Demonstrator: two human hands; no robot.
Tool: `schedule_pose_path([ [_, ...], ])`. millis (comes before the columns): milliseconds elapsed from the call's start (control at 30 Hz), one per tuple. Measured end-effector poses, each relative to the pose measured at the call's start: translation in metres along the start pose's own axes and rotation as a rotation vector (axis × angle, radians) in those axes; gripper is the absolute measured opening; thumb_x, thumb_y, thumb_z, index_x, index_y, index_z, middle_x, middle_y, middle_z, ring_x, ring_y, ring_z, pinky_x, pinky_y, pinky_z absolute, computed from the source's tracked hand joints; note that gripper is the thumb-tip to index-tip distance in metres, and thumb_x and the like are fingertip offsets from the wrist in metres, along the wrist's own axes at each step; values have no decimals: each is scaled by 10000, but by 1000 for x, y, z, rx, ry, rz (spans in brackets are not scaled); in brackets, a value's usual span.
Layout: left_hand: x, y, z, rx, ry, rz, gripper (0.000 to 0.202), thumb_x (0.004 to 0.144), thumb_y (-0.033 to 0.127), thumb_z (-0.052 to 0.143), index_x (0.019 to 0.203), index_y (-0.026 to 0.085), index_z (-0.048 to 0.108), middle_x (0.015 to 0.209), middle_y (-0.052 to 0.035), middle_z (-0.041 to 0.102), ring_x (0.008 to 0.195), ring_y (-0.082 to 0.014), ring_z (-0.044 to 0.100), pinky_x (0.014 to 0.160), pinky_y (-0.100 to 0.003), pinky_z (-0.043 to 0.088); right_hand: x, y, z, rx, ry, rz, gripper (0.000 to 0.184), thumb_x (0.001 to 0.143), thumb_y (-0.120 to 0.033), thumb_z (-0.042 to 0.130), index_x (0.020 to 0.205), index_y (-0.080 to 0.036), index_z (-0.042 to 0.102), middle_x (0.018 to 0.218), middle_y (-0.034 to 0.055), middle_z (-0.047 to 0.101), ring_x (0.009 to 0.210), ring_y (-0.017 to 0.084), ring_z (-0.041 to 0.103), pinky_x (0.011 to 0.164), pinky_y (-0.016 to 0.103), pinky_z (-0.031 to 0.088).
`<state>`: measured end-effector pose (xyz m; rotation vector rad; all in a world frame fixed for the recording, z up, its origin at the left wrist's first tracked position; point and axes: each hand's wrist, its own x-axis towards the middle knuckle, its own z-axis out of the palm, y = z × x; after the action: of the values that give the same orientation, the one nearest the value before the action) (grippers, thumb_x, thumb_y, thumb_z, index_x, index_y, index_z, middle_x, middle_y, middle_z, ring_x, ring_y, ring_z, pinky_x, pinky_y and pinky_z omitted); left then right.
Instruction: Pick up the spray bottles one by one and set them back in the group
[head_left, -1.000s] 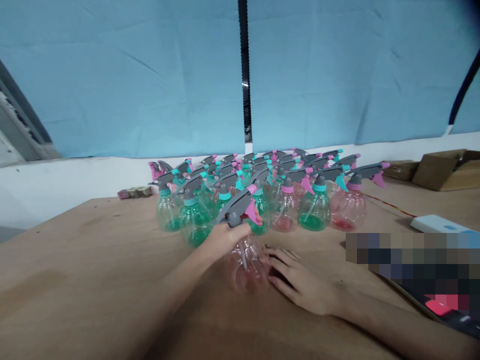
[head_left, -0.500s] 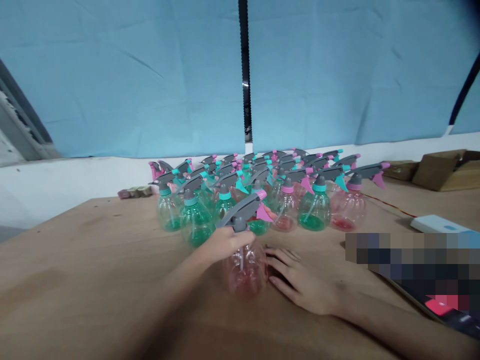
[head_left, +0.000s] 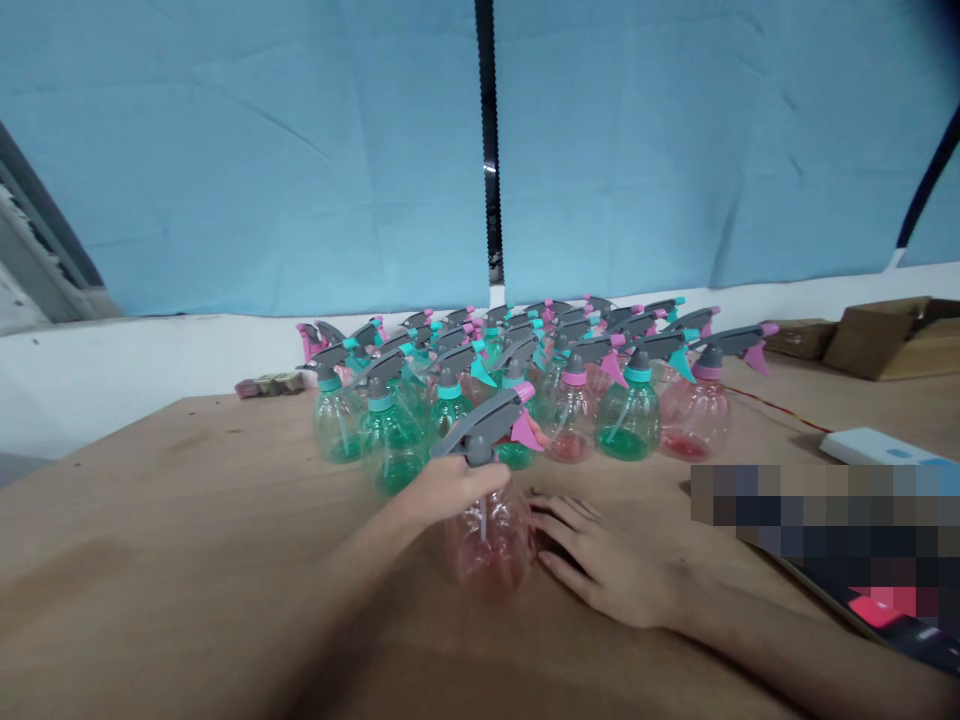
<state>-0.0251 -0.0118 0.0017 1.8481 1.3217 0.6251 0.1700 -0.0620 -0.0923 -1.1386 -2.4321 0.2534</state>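
Note:
A pink see-through spray bottle (head_left: 491,555) with a grey head and pink trigger stands upright on the table in front of me. My left hand (head_left: 454,488) is wrapped around its neck, just under the sprayer head; some fingers pass behind it, with tips showing near the trigger. My right hand (head_left: 600,565) rests palm down on the tabletop to the right, fingers spread, their tips at the bottle's lower side; whether they press on it I cannot tell. Behind stand several rows of similar spray bottles, among them a green one (head_left: 628,425) and a pink one (head_left: 697,415).
The wooden table (head_left: 187,540) runs back to a white ledge under a blue curtain (head_left: 262,150). An open cardboard box (head_left: 892,340) and a white device (head_left: 885,447) with a thin cable lie at right. Nearer, a dark item is partly blurred out. A small bundle (head_left: 270,385) lies back left.

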Motion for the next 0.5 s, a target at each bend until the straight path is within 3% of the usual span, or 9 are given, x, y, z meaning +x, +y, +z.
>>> schedule_pose_path([
  [233, -1, 7, -2, -11, -1, -6, 177, 585, 345, 515, 512, 198, 448, 552, 17, 451, 625, -173, 458, 638, -309, 381, 0, 0, 0, -18, -8, 3, 361, 904, -262, 383, 1246, -175, 464, 1289, 108, 456, 1194, 221, 402, 1010, 424, 329],
  [500, -4, 5, 0, 0, -12, -43, 192, 604, 374, 529, 554, 190, 510, 601, -6, 520, 691, -222, 519, 677, -349, 409, 0, 1, 0, -13, -7, -5, 373, 893, -249, 394, 1254, -176, 454, 1293, 119, 453, 1190, 232, 407, 999, 436, 337],
])
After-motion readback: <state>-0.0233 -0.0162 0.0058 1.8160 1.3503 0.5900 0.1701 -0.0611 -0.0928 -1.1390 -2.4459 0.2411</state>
